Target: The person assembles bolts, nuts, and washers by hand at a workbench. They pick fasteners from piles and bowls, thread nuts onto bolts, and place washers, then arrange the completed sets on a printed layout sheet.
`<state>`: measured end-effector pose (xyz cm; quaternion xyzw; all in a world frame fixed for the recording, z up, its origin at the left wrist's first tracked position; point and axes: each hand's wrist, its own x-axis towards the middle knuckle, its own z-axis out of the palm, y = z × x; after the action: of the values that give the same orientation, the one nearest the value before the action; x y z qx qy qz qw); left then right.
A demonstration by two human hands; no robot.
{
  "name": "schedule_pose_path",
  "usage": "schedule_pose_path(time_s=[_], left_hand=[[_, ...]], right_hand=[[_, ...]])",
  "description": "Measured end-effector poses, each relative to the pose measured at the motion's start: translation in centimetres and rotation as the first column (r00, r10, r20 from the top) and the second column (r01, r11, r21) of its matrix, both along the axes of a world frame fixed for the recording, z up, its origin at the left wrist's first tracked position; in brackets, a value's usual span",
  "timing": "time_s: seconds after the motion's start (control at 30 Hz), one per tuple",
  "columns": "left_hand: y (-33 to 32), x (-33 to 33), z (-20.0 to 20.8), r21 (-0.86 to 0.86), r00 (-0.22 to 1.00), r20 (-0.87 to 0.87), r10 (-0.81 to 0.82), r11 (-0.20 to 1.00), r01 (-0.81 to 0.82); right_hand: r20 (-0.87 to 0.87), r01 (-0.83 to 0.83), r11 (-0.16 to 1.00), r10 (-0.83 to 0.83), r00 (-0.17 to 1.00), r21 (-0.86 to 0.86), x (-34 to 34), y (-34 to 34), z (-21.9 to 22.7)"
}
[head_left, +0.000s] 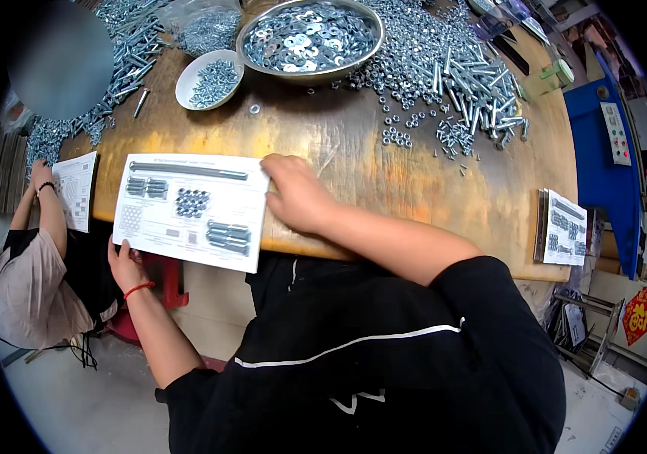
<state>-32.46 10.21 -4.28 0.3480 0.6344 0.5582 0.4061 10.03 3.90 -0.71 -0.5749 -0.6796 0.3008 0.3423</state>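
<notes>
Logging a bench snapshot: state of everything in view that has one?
White card: tilted, hardware side showing, held at two corners
Left grip: closed on its lower left corner
Right grip: closed on its upper right corner
Steel bowl: heaped with washers
White bowl: part-filled with small screws
Nuts: loose, scattered
Bolts: loose, piled
Control panel: on or off, can't tell
</notes>
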Motion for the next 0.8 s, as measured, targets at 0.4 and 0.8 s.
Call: schedule_pose_path(time_s=[0.4, 0.8], left_hand=[[-11.4, 16.9, 1.7, -0.21, 0.909, -0.064, -0.412, 0.896, 0.391], [-14.9, 29.2, 3.6, -0.337, 0.357, -0.341, -0.869, 0.468, 0.817]], right_hand=[[0.115, 0.45, 0.873, -0.474, 0.873, 0.187, 15.5, -10.7, -3.1], [0.146, 0.728, 0.681, -0.73, 0.668, 0.08, 29.5, -19.6, -5.1]])
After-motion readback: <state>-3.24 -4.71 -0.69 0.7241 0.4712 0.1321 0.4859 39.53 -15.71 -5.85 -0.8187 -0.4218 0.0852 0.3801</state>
